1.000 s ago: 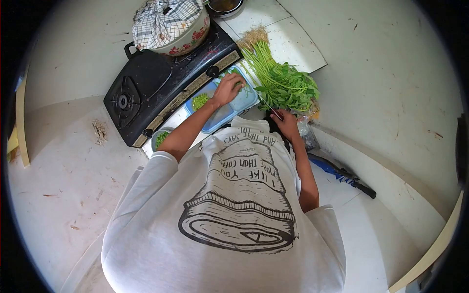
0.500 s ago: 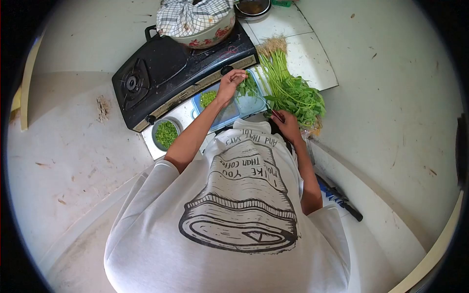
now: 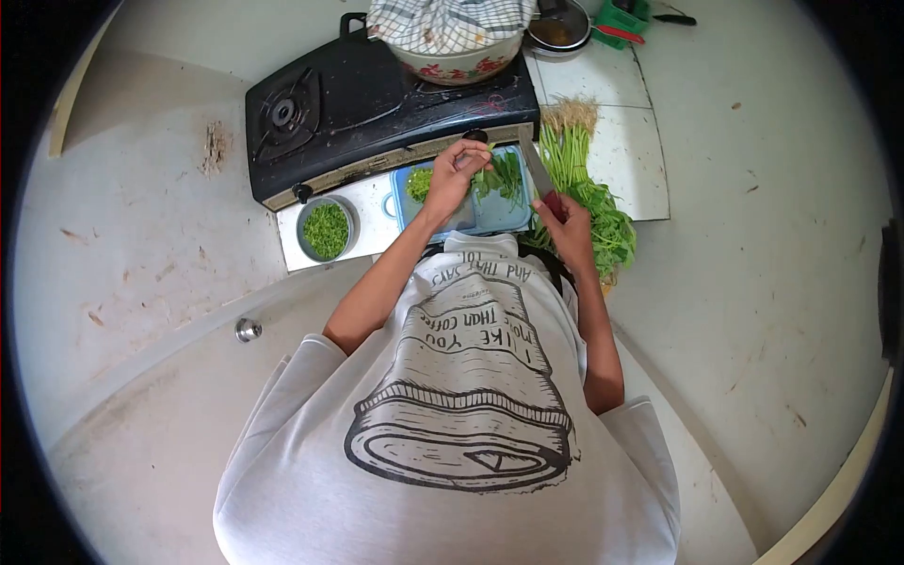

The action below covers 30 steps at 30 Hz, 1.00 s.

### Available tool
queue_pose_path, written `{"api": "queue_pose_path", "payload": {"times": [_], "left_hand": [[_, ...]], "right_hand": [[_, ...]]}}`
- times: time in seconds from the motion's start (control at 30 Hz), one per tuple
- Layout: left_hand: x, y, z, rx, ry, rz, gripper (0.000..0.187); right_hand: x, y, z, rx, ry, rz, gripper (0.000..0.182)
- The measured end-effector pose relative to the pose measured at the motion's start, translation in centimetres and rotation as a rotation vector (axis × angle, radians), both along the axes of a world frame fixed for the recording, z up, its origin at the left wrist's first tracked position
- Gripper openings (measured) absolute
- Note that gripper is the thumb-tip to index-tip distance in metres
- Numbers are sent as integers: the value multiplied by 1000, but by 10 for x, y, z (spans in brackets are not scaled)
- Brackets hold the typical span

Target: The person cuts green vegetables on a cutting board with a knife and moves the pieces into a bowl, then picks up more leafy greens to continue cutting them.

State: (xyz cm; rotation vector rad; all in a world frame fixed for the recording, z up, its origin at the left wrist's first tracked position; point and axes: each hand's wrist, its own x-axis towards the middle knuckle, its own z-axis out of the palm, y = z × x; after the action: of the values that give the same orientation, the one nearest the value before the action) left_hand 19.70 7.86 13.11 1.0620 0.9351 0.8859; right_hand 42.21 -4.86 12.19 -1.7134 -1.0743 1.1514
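My left hand [image 3: 454, 179] pinches a small green sprig above a blue tray [image 3: 508, 218], fingertips together. Leafy greens [image 3: 504, 177] lie in the tray's right part and chopped green pieces [image 3: 419, 184] in its left part. In my right hand [image 3: 565, 222] is the red handle of a knife [image 3: 538, 169], its blade pointing up and away beside the tray's right edge. Just beyond that hand lies a big bunch of leafy stems with roots [image 3: 568, 155]. A grey bowl [image 3: 351, 229] of chopped greens stands left of the tray.
A black gas stove [image 3: 367, 113] lies behind the tray, bearing a flowered pot [image 3: 461, 68] covered by a checked cloth [image 3: 450, 24]. Behind at the right are a dark pan [image 3: 558, 26], a green basket [image 3: 621, 17] and another knife [image 3: 674, 19].
The view has shifted, bringing the green basket into sight. My right hand has lifted the knife from near my shirt, and its blade now points away. My left hand remains over the tray.
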Motion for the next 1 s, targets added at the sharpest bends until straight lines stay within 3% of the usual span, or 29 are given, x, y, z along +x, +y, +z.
{"api": "queue_pose_path", "payload": {"times": [0.17, 0.4, 0.6, 0.7, 0.8, 1.0], "left_hand": [[-13, -15, 18, -90, -52, 56, 17], [-48, -20, 36, -69, 98, 65, 16], [-78, -24, 29, 2, 76, 19, 17], [-91, -27, 39, -97, 65, -7, 20], [-107, -24, 38, -379, -159, 4, 26], [-134, -33, 32, -429, -54, -122, 26]], "right_hand": [[-44, 60, 50, 137, 121, 16, 29], [-87, 98, 49, 126, 120, 177, 27], [-111, 98, 44, 102, 109, 253, 25], [-116, 100, 38, 93, 52, 302, 25], [-123, 100, 37, 76, 79, 318, 25], [-140, 96, 36, 16, 96, 348, 21]]}}
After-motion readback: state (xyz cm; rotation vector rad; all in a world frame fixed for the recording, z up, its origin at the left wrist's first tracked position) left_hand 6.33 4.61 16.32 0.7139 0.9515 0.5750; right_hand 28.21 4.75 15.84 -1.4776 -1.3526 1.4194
